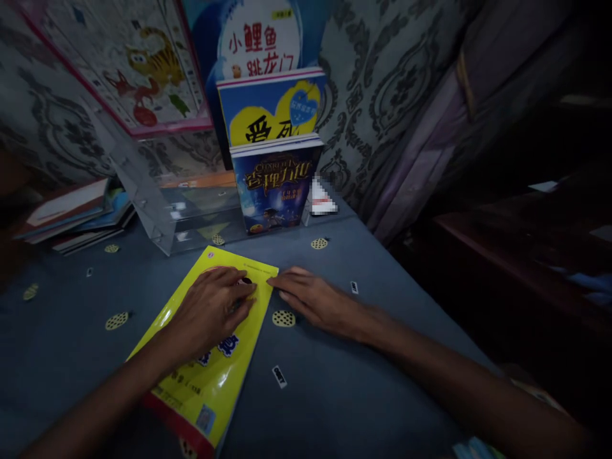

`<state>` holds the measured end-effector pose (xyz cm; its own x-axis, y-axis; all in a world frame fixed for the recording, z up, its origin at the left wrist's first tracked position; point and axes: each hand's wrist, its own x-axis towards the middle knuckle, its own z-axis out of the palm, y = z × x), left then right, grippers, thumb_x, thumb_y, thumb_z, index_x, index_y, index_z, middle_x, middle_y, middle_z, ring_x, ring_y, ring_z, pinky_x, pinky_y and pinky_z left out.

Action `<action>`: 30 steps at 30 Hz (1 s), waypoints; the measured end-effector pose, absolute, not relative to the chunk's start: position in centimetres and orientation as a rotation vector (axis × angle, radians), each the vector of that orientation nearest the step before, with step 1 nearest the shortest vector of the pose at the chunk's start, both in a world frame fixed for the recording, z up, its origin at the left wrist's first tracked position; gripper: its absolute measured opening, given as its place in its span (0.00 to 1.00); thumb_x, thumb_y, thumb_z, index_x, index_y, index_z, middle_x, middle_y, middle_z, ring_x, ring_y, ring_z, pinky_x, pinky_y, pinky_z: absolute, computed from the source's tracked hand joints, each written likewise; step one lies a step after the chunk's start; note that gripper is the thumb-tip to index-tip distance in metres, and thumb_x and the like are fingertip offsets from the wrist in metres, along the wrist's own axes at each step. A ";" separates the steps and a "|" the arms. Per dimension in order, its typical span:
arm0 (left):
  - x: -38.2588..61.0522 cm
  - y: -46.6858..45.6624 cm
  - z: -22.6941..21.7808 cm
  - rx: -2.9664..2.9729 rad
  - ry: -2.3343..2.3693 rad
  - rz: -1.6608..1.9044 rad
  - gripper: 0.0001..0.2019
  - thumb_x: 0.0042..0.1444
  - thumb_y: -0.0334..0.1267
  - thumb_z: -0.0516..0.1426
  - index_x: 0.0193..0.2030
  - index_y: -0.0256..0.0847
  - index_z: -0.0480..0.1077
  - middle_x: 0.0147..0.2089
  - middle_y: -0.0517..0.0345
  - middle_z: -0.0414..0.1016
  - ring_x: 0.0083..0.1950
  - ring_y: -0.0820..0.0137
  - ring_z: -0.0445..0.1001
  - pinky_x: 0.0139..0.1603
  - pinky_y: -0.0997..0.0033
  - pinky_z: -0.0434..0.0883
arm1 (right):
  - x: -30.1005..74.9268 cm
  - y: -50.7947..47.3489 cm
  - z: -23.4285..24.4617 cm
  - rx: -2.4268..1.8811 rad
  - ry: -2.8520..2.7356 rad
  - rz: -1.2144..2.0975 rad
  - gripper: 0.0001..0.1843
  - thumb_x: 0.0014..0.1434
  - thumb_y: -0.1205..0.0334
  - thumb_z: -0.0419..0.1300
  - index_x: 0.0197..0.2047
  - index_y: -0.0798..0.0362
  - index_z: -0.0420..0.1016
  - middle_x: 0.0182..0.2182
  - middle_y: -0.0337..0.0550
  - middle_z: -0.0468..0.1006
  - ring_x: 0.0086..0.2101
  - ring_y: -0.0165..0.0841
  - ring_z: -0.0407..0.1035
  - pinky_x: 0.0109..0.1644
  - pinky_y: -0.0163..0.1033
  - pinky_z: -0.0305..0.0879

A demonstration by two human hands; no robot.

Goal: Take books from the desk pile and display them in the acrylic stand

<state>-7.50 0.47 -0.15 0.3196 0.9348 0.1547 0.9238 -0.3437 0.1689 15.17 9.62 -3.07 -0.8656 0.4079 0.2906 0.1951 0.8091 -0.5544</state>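
Note:
A glossy yellow book with a red lower edge lies at a slant on the table, its cover facing up. My left hand rests across the upper part of the cover, fingers stretched out and covering some of the picture and lettering. At the book's upper right corner is my right hand, its fingertips drawn together on the corner edge. Whether any page is lifted there cannot be seen.
Behind the book stands a clear plastic rack. Upright in it are a dark blue book, a blue-and-yellow book and a pink-edged picture book. A book stack lies left. The blue patterned tablecloth ends in a right edge.

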 end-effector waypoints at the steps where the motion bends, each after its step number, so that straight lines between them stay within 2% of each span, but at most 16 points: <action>1: -7.7 0.6 -0.3 2.514 1.772 0.349 0.14 0.68 0.41 0.53 0.53 0.45 0.78 0.59 0.48 0.78 0.62 0.56 0.74 0.62 0.47 0.69 | 15.1 9.8 -3.1 -0.466 -2.616 0.709 0.19 0.72 0.64 0.48 0.59 0.52 0.74 0.48 0.51 0.79 0.51 0.39 0.72 0.55 0.47 0.74; 5: -8.3 1.6 -1.1 2.499 1.780 0.330 0.19 0.71 0.44 0.49 0.59 0.43 0.74 0.62 0.47 0.75 0.64 0.56 0.71 0.62 0.48 0.69 | 14.1 11.4 -3.5 -0.543 -2.663 0.594 0.18 0.71 0.63 0.50 0.60 0.52 0.73 0.53 0.53 0.79 0.57 0.42 0.69 0.61 0.52 0.70; 10: -8.3 3.4 -2.3 2.505 1.902 0.312 0.21 0.71 0.43 0.49 0.66 0.43 0.67 0.66 0.46 0.69 0.64 0.54 0.67 0.61 0.47 0.67 | 12.2 14.3 -3.6 -0.668 -2.752 0.423 0.21 0.70 0.60 0.54 0.63 0.55 0.71 0.58 0.57 0.76 0.61 0.48 0.66 0.65 0.60 0.63; 18: -8.4 4.5 -3.3 2.501 1.961 0.431 0.21 0.71 0.44 0.50 0.66 0.43 0.67 0.64 0.44 0.70 0.63 0.54 0.67 0.60 0.48 0.66 | 11.1 15.6 -4.4 -0.744 -2.680 0.396 0.22 0.71 0.59 0.51 0.65 0.52 0.69 0.62 0.52 0.74 0.62 0.46 0.64 0.63 0.58 0.61; 25: -8.4 4.5 -3.8 2.511 1.899 0.435 0.21 0.72 0.43 0.47 0.67 0.42 0.66 0.69 0.45 0.67 0.72 0.54 0.60 0.66 0.47 0.60 | 11.1 16.2 -5.2 -0.784 -2.695 0.363 0.25 0.71 0.54 0.52 0.66 0.55 0.68 0.65 0.55 0.69 0.62 0.48 0.62 0.64 0.58 0.60; 30: -7.6 3.1 -3.3 2.569 1.619 0.341 0.21 0.72 0.41 0.46 0.67 0.42 0.66 0.72 0.47 0.64 0.75 0.56 0.55 0.71 0.44 0.54 | 11.1 16.9 -6.0 -0.770 -2.691 0.362 0.27 0.71 0.51 0.50 0.68 0.51 0.67 0.66 0.53 0.68 0.63 0.49 0.60 0.64 0.60 0.58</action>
